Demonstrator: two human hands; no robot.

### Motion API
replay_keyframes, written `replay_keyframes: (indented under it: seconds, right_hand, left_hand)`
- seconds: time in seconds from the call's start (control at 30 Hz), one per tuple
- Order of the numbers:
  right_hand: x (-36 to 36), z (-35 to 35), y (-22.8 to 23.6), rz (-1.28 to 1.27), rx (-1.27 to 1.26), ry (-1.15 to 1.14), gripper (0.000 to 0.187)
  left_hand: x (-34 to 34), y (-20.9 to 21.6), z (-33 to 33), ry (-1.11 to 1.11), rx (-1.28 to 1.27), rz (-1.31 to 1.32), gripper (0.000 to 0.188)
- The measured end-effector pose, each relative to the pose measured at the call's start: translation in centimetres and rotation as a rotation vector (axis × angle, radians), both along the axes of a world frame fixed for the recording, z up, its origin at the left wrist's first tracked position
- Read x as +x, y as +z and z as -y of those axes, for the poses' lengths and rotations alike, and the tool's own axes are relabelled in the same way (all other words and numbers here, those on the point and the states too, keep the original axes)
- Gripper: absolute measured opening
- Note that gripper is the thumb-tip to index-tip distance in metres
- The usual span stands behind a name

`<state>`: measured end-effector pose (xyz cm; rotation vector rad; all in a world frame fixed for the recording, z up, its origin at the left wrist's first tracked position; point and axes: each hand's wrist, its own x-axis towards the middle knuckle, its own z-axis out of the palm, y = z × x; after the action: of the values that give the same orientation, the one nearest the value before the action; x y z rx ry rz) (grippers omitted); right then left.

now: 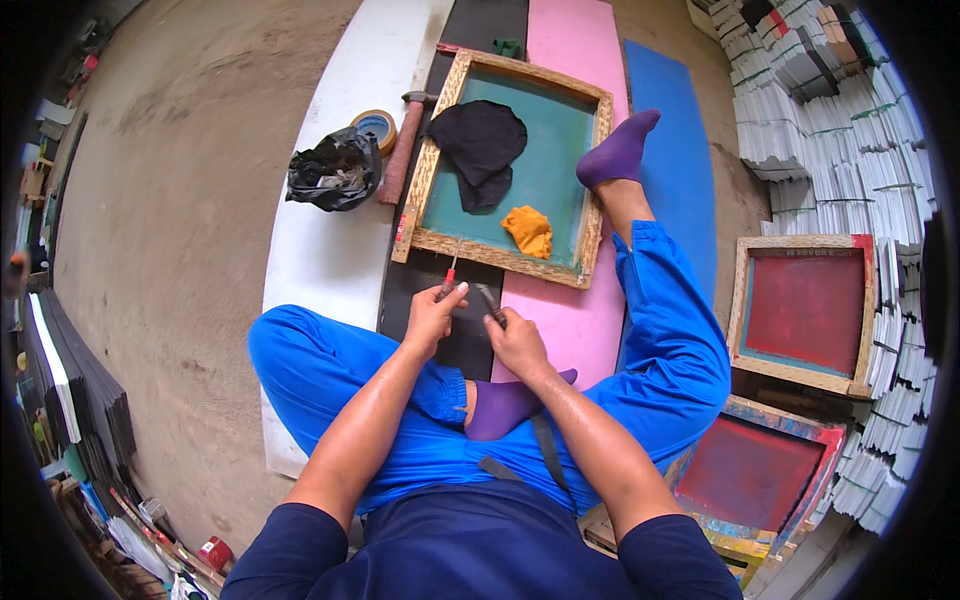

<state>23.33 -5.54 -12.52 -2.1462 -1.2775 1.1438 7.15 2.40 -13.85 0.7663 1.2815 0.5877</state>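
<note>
My left hand (430,318) is closed around a screwdriver (451,275) with a red and dark handle. Its thin shaft points at the near edge of a wooden screen-printing frame (500,258) with green mesh. Close by, my right hand (518,345) grips a dark, narrow tool (491,300), perhaps pliers; its kind is not clear. A black cloth (480,150) and a crumpled orange cloth (529,232) lie on the mesh. My raised foot in a purple sock (612,155) rests against the frame's right side.
Left of the frame lie a hammer (402,150), a tape roll (375,128) and a black plastic bag (335,172). White, black, pink and blue boards (670,150) are underneath. Two red-meshed frames (805,310) stand at right, beside stacked white bundles (835,150).
</note>
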Motion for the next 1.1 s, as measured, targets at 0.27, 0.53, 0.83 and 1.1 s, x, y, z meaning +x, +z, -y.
replay_keyframes:
  seconds: [0.27,0.53,0.83,1.1]
  right_hand:
    - [-3.6,-1.3,-1.7,-0.361,-0.191,0.145,0.036]
    - [-2.1,-1.0,-1.8,-0.589,-0.311,0.043,0.031]
    - [7.1,-0.1,-2.1,-0.267,-0.234,-0.044,0.033]
    - [12.5,-1.0,0.0,-0.257,-0.295,-0.159,0.027]
  left_hand:
    - [-2.9,-1.1,-0.2,0.178,-0.132,0.109,0.023]
    - [-2.9,-1.5,-0.3,0.103,0.234,-0.406,0.025]
    - [-1.5,-0.4,0.3,-0.065,0.393,-0.590,0.030]
    - [-0.3,-1.2,1.0,-0.126,0.383,-0.537,0.031]
